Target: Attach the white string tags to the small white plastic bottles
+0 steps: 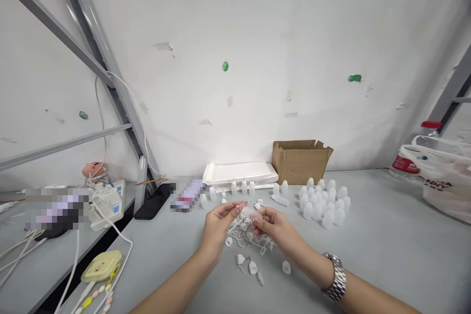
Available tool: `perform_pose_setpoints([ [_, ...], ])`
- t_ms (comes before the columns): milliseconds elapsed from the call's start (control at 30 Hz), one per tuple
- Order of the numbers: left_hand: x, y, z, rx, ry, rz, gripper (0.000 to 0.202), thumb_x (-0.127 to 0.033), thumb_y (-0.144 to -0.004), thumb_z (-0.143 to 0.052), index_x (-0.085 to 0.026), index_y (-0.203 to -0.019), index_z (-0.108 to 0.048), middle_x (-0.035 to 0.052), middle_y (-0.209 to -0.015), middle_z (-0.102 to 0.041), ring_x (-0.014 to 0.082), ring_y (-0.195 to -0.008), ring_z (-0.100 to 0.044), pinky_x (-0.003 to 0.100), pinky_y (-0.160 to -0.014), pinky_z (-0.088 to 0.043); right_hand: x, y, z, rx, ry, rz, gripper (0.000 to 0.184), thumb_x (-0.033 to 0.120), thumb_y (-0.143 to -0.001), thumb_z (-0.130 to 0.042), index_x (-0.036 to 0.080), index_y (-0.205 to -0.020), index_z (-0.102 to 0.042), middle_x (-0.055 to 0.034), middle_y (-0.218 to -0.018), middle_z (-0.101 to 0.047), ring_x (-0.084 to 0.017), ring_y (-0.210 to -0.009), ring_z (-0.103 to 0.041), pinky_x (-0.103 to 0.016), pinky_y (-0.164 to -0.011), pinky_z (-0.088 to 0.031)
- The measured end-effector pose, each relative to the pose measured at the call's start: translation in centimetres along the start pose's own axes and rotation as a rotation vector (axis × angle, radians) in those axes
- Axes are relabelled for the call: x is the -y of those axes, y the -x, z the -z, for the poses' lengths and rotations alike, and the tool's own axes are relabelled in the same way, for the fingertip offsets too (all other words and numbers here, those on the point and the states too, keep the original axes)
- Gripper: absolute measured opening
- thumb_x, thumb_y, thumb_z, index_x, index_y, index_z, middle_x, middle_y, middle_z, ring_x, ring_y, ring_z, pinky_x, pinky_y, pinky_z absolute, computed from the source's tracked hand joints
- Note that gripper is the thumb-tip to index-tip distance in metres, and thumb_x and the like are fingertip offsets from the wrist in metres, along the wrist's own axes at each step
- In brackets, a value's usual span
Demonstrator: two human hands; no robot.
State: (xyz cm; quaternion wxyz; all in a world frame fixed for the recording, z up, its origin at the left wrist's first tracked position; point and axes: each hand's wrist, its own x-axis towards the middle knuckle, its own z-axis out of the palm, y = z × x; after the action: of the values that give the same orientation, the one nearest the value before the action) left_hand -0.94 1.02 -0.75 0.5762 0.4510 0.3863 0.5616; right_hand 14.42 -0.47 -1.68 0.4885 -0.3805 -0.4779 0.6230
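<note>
My left hand (218, 228) and my right hand (276, 229) meet above the grey table (386, 255), fingers pinched together on a small clear plastic bottle (250, 213) held between them. Under the hands lies a loose heap of small white plastic caps and tabs (247, 245). Upright white bottles (324, 201) stand in a cluster just right of the hands, and a short row of the same bottles (243, 187) stands behind. A metal watch (335, 277) is on my right wrist.
A brown cardboard box (300, 159) and a stack of white sheets (241, 174) sit against the wall. A white plastic bag (443, 179) and a red-capped water bottle (414, 152) are at far right. A power strip (101, 266), cables and a white device (106, 201) lie left.
</note>
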Motion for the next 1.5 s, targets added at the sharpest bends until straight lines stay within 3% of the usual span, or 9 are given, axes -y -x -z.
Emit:
perform_pose_setpoints([
  [200, 0.0, 0.2, -0.1, 0.048, 0.028, -0.036, 0.018, -0.028, -0.064, -0.071, -0.017, -0.078, -0.068, 0.0082, -0.095, -0.070, 0.0236, -0.102, -0.058, 0.036, -0.094, -0.038, 0.1, 0.1, -0.1, 0.145, -0.125, -0.232, 0.052, 0.064, -0.073, -0.049, 0.013, -0.064, -0.054, 0.0008, -0.046, -0.053, -0.008, -0.036, -0.044, -0.022, -0.042, -0.031],
  [367, 0.5, -0.2, 0.1, -0.020, 0.054, -0.014, 0.022, -0.030, -0.062, -0.072, -0.014, -0.078, -0.068, 0.0099, -0.091, -0.071, 0.0253, -0.097, -0.060, 0.039, -0.092, -0.039, 0.2, 0.1, -0.3, 0.006, 0.022, -0.040, 0.044, 0.057, -0.064, -0.065, 0.016, -0.075, -0.053, 0.0006, -0.060, -0.060, -0.011, -0.050, -0.052, -0.024, -0.052, -0.037],
  [500, 0.3, -0.3, 0.1, -0.001, 0.052, -0.006, 0.020, -0.028, -0.062, -0.072, -0.015, -0.076, -0.069, 0.0102, -0.096, -0.070, 0.0253, -0.106, -0.056, 0.038, -0.095, -0.036, 0.0, 0.0, -0.2, -0.020, 0.083, 0.044, 0.044, 0.054, -0.059, -0.071, 0.017, -0.069, -0.049, 0.0030, -0.056, -0.056, -0.011, -0.048, -0.050, -0.024, -0.051, -0.037],
  [733, 0.0, 0.0, -0.1, 0.046, 0.019, -0.024, 0.016, -0.026, -0.061, -0.072, -0.016, -0.074, -0.069, 0.0092, -0.093, -0.070, 0.0250, -0.107, -0.055, 0.036, -0.094, -0.037, -0.2, -0.2, 0.0, 0.098, 0.019, -0.200, 0.058, 0.070, -0.073, -0.041, 0.015, -0.060, -0.051, 0.0025, -0.039, -0.048, -0.007, -0.032, -0.038, -0.021, -0.039, -0.028],
  [900, 0.4, -0.2, 0.2, -0.009, 0.043, 0.017, 0.020, -0.029, -0.060, -0.073, -0.015, -0.075, -0.069, 0.0085, -0.087, -0.071, 0.0224, -0.090, -0.062, 0.034, -0.086, -0.043, -0.3, -0.1, 0.0, -0.028, 0.261, 0.097, 0.047, 0.059, -0.066, -0.062, 0.018, -0.086, -0.053, 0.0025, -0.060, -0.055, -0.012, -0.050, -0.050, -0.025, -0.050, -0.038],
  [1000, 0.3, -0.2, 0.2, -0.009, 0.047, 0.042, 0.021, -0.028, -0.059, -0.074, -0.014, -0.074, -0.069, 0.0083, -0.086, -0.071, 0.0218, -0.090, -0.062, 0.032, -0.084, -0.043, -0.5, 0.2, -0.1, -0.102, 0.353, 0.173, 0.040, 0.055, -0.067, -0.064, 0.019, -0.081, -0.052, 0.0041, -0.058, -0.051, -0.013, -0.053, -0.049, -0.025, -0.051, -0.037],
  [1200, -0.3, -0.2, 0.2, 0.085, 0.007, 0.007, 0.017, -0.026, -0.060, -0.073, -0.015, -0.072, -0.068, 0.0070, -0.084, -0.071, 0.0198, -0.087, -0.062, 0.029, -0.082, -0.044, -0.1, 0.0, -0.3, 0.108, 0.121, -0.082, 0.051, 0.069, -0.067, -0.050, 0.018, -0.066, -0.047, 0.0065, -0.044, -0.043, -0.007, -0.034, -0.035, -0.022, -0.041, -0.028],
  [1300, -0.2, -0.3, 0.3, 0.087, -0.040, 0.003, 0.017, -0.026, -0.061, -0.073, -0.015, -0.073, -0.068, 0.0069, -0.080, -0.071, 0.0192, -0.082, -0.062, 0.029, -0.078, -0.045, -0.1, 0.0, -0.3, 0.152, 0.141, -0.178, 0.057, 0.073, -0.070, -0.038, 0.017, -0.068, -0.049, 0.0034, -0.044, -0.047, -0.009, -0.033, -0.038, -0.023, -0.040, -0.029],
  [1500, 0.4, -0.8, 0.7, -0.001, -0.034, 0.010, 0.020, -0.030, -0.062, -0.072, -0.015, -0.075, -0.068, 0.0074, -0.085, -0.071, 0.0207, -0.087, -0.061, 0.029, -0.079, -0.043, -0.8, 1.2, -0.2, -0.112, 0.685, 0.302, 0.029, 0.043, -0.080, -0.053, 0.020, -0.097, -0.053, -0.0010, -0.070, -0.057, -0.016, -0.063, -0.052, -0.028, -0.060, -0.039],
])
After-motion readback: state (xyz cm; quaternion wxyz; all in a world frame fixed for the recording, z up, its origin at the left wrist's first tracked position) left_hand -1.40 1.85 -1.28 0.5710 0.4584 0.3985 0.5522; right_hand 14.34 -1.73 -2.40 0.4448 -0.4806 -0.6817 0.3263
